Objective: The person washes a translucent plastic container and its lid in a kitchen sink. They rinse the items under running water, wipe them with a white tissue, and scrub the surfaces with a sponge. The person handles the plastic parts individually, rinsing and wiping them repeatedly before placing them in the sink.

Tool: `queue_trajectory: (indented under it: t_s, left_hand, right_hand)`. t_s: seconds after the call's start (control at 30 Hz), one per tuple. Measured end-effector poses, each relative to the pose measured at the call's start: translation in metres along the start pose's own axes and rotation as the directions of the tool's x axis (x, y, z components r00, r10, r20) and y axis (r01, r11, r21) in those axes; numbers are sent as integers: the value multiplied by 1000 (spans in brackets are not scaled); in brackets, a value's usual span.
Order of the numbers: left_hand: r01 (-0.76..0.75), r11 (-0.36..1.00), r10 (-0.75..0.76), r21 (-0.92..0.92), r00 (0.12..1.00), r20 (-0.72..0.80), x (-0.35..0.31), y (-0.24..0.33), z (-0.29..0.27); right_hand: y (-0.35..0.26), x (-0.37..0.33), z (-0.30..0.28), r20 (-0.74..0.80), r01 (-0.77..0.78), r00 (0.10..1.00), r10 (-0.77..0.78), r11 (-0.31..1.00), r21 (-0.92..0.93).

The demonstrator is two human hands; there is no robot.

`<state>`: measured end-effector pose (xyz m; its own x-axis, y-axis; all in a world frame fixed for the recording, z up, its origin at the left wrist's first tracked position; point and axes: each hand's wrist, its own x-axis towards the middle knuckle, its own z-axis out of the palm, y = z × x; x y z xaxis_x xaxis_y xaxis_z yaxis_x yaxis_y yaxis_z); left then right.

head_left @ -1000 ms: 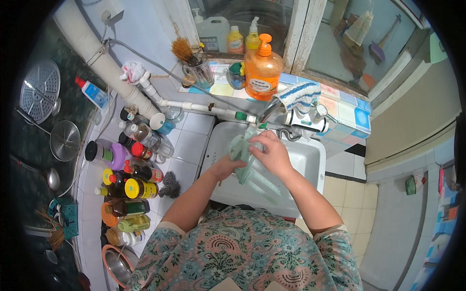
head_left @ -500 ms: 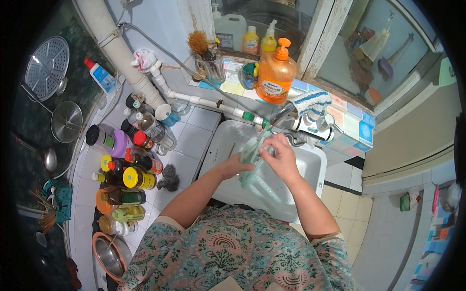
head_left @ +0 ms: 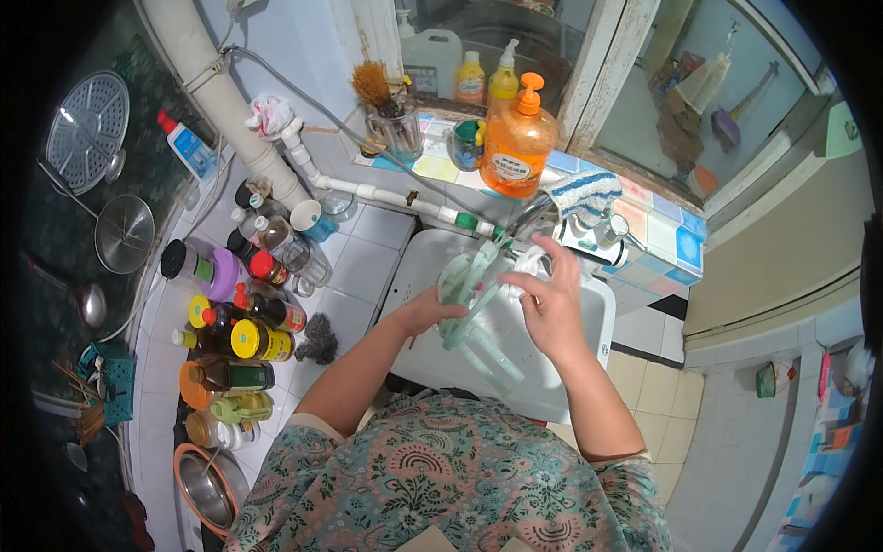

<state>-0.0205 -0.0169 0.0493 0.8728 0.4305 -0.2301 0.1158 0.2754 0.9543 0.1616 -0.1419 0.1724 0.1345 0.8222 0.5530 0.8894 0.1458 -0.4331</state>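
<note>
Right now, from the head view, you are mid-wash over the white sink (head_left: pixel 589 313): your left hand (head_left: pixel 425 313) is closed around the pale green plastic rack (head_left: pixel 471 294), while your right hand (head_left: pixel 550 299) rests on it with fingers loosely spread. Rinsing looks unfinished, I'd judge; it remains under the tap (head_left: pixel 538 213). The rack is slatted, translucent, tilted upright above the basin.
</note>
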Motion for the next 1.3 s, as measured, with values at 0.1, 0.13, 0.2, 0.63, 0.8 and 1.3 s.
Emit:
queue_trajectory:
  t_s: [0.1,0.13,0.2,0.63,0.8,1.3]
  left_hand:
    - [12,1000,-12,-16,1000,0,0,5,3]
    - [12,1000,-12,-17,1000,12,0,6,4]
    - [22,1000,-22,-16,999,25,1,11,8]
    - [-24,996,31,89,997,-75,-3,27,28]
    - [-18,975,42,220,994,-104,-3,39,35]
    - [-12,998,17,67,997,-78,12,11,19]
  right_hand:
    - [1,3,3,-76,16,997,-24,995,-100]
    - [4,1,11,-57,-27,998,26,1000,-12]
    - [3,-1,17,-21,-97,995,99,991,96]
    - [-9,1,33,-99,-37,994,45,996,83]
    - [4,8,35,-57,-5,998,15,986,165]
    - [-4,-10,53,-10,83,997,-83,986,142]
